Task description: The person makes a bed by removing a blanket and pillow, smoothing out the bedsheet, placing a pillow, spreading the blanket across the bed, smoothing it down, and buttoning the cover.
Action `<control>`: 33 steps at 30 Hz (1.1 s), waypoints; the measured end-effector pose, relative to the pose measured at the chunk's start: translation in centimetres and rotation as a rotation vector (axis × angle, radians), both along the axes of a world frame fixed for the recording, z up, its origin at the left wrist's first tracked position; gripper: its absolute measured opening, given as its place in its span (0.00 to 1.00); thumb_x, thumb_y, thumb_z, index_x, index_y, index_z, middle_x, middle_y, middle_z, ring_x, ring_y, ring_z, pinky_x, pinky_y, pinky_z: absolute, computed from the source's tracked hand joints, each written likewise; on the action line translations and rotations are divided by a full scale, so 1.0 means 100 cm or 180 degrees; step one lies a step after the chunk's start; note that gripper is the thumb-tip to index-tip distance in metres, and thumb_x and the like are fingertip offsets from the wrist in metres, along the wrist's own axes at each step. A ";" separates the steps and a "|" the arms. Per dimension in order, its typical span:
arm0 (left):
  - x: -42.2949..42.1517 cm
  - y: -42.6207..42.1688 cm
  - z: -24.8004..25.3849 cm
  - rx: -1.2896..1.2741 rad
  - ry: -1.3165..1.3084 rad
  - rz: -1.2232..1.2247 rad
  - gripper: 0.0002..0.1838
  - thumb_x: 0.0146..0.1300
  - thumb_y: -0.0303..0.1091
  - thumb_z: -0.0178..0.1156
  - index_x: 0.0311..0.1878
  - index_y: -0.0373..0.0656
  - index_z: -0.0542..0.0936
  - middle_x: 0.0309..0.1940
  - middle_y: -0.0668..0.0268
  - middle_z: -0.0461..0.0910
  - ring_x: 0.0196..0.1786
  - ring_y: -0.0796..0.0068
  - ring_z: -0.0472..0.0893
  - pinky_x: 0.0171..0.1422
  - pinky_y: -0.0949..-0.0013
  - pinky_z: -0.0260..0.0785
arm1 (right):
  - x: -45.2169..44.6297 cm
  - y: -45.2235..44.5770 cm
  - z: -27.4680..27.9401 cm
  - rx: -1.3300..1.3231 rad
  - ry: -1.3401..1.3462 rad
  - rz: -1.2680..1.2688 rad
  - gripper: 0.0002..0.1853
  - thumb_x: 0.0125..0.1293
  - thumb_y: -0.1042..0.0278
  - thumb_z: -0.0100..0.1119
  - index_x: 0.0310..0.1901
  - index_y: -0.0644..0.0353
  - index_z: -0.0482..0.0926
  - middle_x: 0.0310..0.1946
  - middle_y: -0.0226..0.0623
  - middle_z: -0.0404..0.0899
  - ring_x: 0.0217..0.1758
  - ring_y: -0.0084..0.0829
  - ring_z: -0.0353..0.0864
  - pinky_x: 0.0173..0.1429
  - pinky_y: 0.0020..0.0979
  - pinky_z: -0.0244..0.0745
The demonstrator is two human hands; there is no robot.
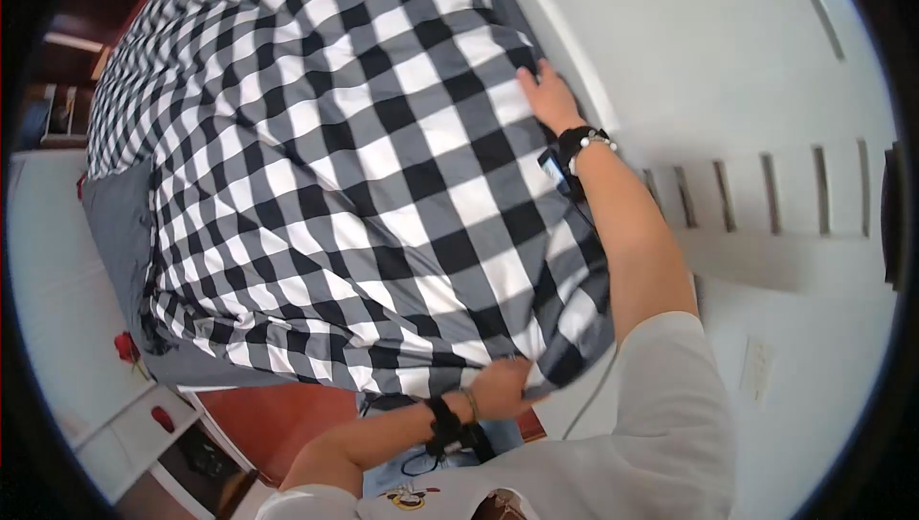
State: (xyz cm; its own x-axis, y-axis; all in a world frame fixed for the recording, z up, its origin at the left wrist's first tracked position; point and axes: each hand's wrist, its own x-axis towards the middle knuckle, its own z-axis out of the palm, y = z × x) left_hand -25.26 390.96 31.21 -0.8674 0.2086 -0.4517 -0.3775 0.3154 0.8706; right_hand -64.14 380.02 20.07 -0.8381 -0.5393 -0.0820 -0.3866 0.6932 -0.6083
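I have the checked duvet [364,156] spread across the bed, its black, white and grey squares filling most of my view, with soft creases running through the middle and tighter bunching along the near edge. My left hand [500,386] is clenched on that near edge, close to the corner, the fabric gathered at the fingers. My right hand [550,101] is farther up, touching the duvet at the side that runs along the white ledge [560,32]; its thumb and a finger stand apart, and I cannot tell whether it pinches the cloth or only rests against it.

On my right wrist I have a black wristband [571,144], a beaded bracelet [598,142] and a small device with a lit screen [553,171] lying over the checks. A black strap [445,426] circles my left wrist, beside a thin bracelet [470,403]. A thin cable [591,395] hangs just beyond the duvet's corner.

Grey bedding [120,228] shows past the far left end of the duvet. Beyond it I see a red flower [126,348] near a white shelf unit [134,434], and reddish flooring [278,424] below the bed's edge. To the right are white slats [766,192] and a wall plate [756,369]. My pale T-shirt [613,463] with a cartoon print [407,496] fills the bottom, blue jeans [397,472] partly showing beside it
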 end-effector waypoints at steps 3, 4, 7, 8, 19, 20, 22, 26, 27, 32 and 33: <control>0.002 -0.003 -0.002 0.0109 0.0242 -0.0133 0.28 0.52 0.48 0.62 0.44 0.29 0.73 0.37 0.46 0.76 0.43 0.48 0.77 0.50 0.54 0.68 | -0.013 -0.058 -0.007 -0.0071 -0.0343 -0.0359 0.46 0.56 0.40 0.55 0.65 0.69 0.54 0.53 0.63 0.71 0.58 0.55 0.71 0.62 0.45 0.64; -0.003 -0.008 -0.003 0.0138 0.0229 -0.0046 0.28 0.52 0.48 0.62 0.44 0.29 0.73 0.37 0.46 0.76 0.43 0.48 0.77 0.50 0.54 0.68 | -0.011 -0.066 -0.003 0.0144 -0.0460 -0.0269 0.48 0.54 0.41 0.59 0.66 0.70 0.52 0.53 0.64 0.71 0.58 0.55 0.71 0.62 0.44 0.64; 0.000 -0.001 -0.011 0.0400 0.0300 -0.0154 0.31 0.50 0.45 0.63 0.49 0.27 0.71 0.40 0.46 0.76 0.45 0.47 0.76 0.53 0.53 0.66 | -0.026 -0.076 0.010 0.0126 0.0776 0.1189 0.35 0.50 0.59 0.63 0.59 0.61 0.61 0.39 0.60 0.78 0.46 0.58 0.77 0.52 0.47 0.72; 0.001 0.001 -0.013 0.0502 0.0367 0.0053 0.31 0.48 0.43 0.64 0.50 0.29 0.71 0.40 0.44 0.75 0.47 0.45 0.74 0.54 0.52 0.65 | -0.036 -0.077 0.041 0.0752 0.1065 0.1024 0.28 0.55 0.61 0.56 0.58 0.56 0.66 0.41 0.54 0.79 0.45 0.54 0.78 0.49 0.47 0.72; -0.047 0.017 -0.138 0.0178 0.0322 0.0150 0.29 0.58 0.49 0.56 0.57 0.39 0.69 0.47 0.51 0.77 0.50 0.50 0.77 0.54 0.54 0.70 | 0.037 0.003 0.077 0.0740 0.1762 0.2006 0.28 0.59 0.57 0.57 0.59 0.58 0.66 0.56 0.54 0.68 0.58 0.53 0.67 0.59 0.45 0.65; -0.047 0.019 -0.133 0.0134 0.0315 0.0072 0.31 0.58 0.51 0.56 0.57 0.38 0.69 0.48 0.50 0.77 0.50 0.50 0.77 0.55 0.53 0.70 | 0.058 0.030 0.066 0.0369 0.1757 0.2403 0.23 0.59 0.60 0.57 0.56 0.54 0.70 0.52 0.52 0.73 0.53 0.53 0.72 0.53 0.46 0.70; -0.052 0.005 -0.116 0.0016 -0.0182 -0.0213 0.32 0.56 0.54 0.57 0.56 0.37 0.70 0.51 0.52 0.76 0.54 0.56 0.76 0.55 0.56 0.69 | 0.107 0.085 0.062 0.1020 0.1001 0.2299 0.32 0.60 0.55 0.58 0.63 0.58 0.64 0.62 0.58 0.61 0.65 0.56 0.60 0.68 0.47 0.55; -0.023 0.002 -0.110 0.0376 -0.0222 0.0003 0.37 0.57 0.47 0.55 0.67 0.37 0.59 0.52 0.49 0.76 0.52 0.50 0.77 0.56 0.55 0.69 | 0.110 0.188 0.013 0.1880 0.0260 0.1885 0.38 0.59 0.66 0.61 0.66 0.68 0.53 0.65 0.56 0.57 0.69 0.53 0.55 0.72 0.44 0.50; 0.002 0.006 -0.115 0.0063 0.0512 0.0376 0.38 0.59 0.46 0.54 0.69 0.39 0.55 0.52 0.51 0.76 0.54 0.51 0.76 0.58 0.56 0.68 | 0.107 0.195 0.005 0.2029 0.0198 0.1903 0.39 0.59 0.65 0.61 0.67 0.68 0.51 0.65 0.56 0.57 0.69 0.52 0.55 0.72 0.43 0.50; 0.152 -0.124 -0.085 0.0786 0.0284 0.2046 0.18 0.60 0.41 0.55 0.49 0.40 0.76 0.41 0.54 0.79 0.44 0.57 0.79 0.49 0.59 0.71 | 0.084 0.159 0.004 0.2692 0.0473 0.1756 0.37 0.54 0.68 0.60 0.64 0.68 0.57 0.64 0.61 0.58 0.68 0.55 0.57 0.71 0.41 0.53; 0.193 -0.155 -0.082 0.0112 0.0289 0.2604 0.14 0.59 0.39 0.56 0.46 0.42 0.78 0.38 0.56 0.80 0.41 0.62 0.81 0.45 0.62 0.73 | 0.078 0.139 -0.008 0.2425 0.0764 0.1579 0.35 0.55 0.66 0.58 0.64 0.68 0.58 0.64 0.61 0.57 0.68 0.56 0.56 0.71 0.42 0.52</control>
